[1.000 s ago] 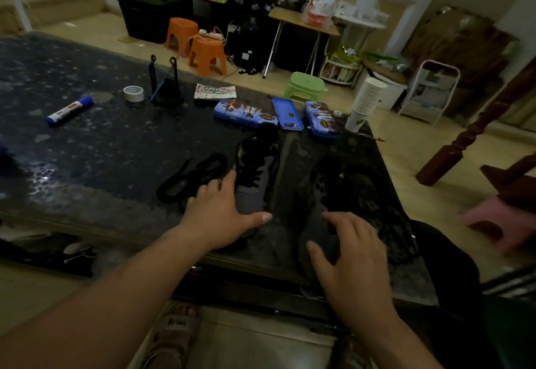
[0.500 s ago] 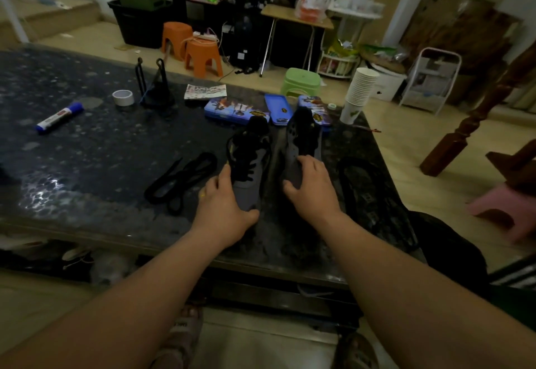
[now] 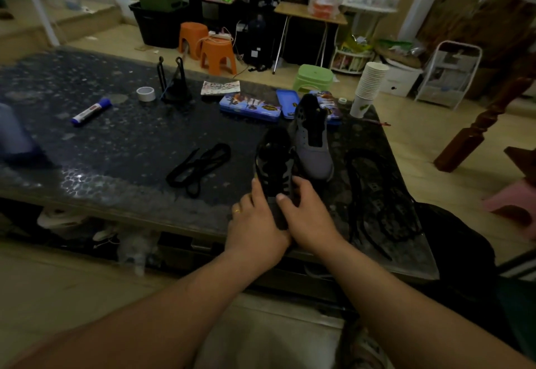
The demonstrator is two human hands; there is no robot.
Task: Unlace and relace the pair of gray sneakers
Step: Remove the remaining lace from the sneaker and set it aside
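At the near edge of the worktop [image 3: 116, 142], the left hand [image 3: 255, 229] and right hand [image 3: 310, 223] each close their grip round the toe end of the near sneaker [image 3: 275, 165]; the other sneaker [image 3: 314, 148] stands just behind it, to the right; a loose black lace [image 3: 200, 165] lies left of the pair, a second lace [image 3: 374, 194] right; beyond, blue tins [image 3: 251, 106] lie flat, contents hidden; paper cups [image 3: 369, 84] nest in a stack.

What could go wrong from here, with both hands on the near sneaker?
The near sneaker, gripped by the left hand and right hand, is close to the table edge and could slip off. The black lace and the other lace barely show against the dark top, so either may get snagged or mixed up.
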